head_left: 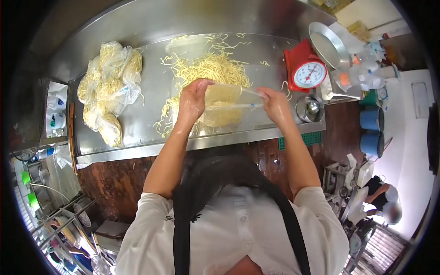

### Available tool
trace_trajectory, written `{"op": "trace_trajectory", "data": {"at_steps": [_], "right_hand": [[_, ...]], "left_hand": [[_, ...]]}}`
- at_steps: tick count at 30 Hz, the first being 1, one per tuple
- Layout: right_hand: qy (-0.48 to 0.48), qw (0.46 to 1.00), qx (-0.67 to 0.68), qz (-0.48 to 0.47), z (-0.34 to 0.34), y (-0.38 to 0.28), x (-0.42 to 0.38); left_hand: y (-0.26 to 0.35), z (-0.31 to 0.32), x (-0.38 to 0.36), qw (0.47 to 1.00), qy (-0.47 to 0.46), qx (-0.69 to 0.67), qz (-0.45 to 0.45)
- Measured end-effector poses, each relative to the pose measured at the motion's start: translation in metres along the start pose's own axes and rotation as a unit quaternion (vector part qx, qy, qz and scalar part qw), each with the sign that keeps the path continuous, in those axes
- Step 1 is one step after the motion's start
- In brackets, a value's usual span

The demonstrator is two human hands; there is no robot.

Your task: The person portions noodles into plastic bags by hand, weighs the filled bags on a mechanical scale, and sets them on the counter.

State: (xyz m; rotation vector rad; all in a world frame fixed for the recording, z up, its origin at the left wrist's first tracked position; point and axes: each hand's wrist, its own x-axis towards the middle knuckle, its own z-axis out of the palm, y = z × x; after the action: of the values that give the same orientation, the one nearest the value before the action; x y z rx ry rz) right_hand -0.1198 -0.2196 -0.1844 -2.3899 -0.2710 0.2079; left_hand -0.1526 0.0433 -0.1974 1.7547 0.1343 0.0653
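A clear plastic bag point(222, 112) with yellow noodles in its lower left part is stretched between my two hands over the front of the metal table point(158, 64). My left hand point(192, 101) is closed on the bag's left end, thumb and fingers pinched together. At the other end, my right hand point(276, 106) pinches the twisted plastic, with a small blue mark on the film nearby. Just beyond the bag lies a loose heap of yellow noodles point(208, 68), with strands scattered around it. Several filled bags of noodles point(110, 85) are piled to the left.
A red dial scale point(307, 73) stands at the table's right, beside a large metal pan point(329, 46). A metal bowl point(309, 108) sits at the front right corner. Blue bins point(371, 130) stand farther right, and another person point(380, 197) is at the lower right.
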Motion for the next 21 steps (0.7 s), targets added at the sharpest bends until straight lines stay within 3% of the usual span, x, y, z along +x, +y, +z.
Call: {"op": "trace_trajectory", "data": {"at_steps": [2, 3, 4, 5, 6, 9, 11, 12, 13, 15, 18, 21], "right_hand": [[0.030, 0.996, 0.045, 0.070, -0.022, -0.026, -0.031], [0.063, 0.998, 0.004, 0.013, -0.010, 0.007, -0.029], [0.094, 0.994, -0.040, -0.043, 0.016, 0.065, -0.024], [0.120, 0.984, -0.085, -0.095, 0.027, 0.099, -0.021], [0.148, 0.985, -0.067, -0.066, 0.011, 0.096, -0.018], [0.217, 0.976, 0.000, -0.011, -0.068, 0.054, 0.000], [0.247, 0.968, 0.036, -0.010, -0.135, 0.039, 0.027], [0.264, 0.963, 0.053, -0.003, -0.172, 0.031, 0.037], [0.345, 0.936, 0.000, -0.075, -0.208, 0.035, 0.050], [0.403, 0.909, -0.026, -0.102, -0.286, -0.002, 0.043], [0.466, 0.876, -0.027, -0.118, -0.355, -0.037, 0.013], [0.481, 0.868, -0.032, -0.116, -0.375, -0.013, 0.003]], "left_hand": [[0.000, 0.005, 0.004, 0.998, -0.019, 0.037, -0.039], [-0.002, 0.011, 0.017, 0.996, -0.034, 0.057, -0.056], [-0.024, 0.022, 0.030, 0.996, -0.026, 0.078, 0.047], [-0.010, 0.030, 0.034, 0.992, -0.055, 0.104, 0.041], [0.014, 0.040, 0.038, 0.988, -0.079, 0.131, 0.036], [0.049, 0.076, 0.076, 0.990, -0.076, 0.110, 0.034], [0.115, 0.111, 0.103, 0.996, -0.048, 0.058, 0.048], [0.139, 0.130, 0.115, 0.994, -0.038, 0.002, 0.104], [0.165, 0.148, 0.128, 0.985, -0.027, -0.055, 0.160], [0.232, 0.171, 0.137, 0.961, 0.019, -0.055, 0.271], [0.304, 0.199, 0.134, 0.948, -0.050, -0.138, 0.283], [0.315, 0.234, 0.123, 0.953, -0.071, -0.132, 0.265]]}}
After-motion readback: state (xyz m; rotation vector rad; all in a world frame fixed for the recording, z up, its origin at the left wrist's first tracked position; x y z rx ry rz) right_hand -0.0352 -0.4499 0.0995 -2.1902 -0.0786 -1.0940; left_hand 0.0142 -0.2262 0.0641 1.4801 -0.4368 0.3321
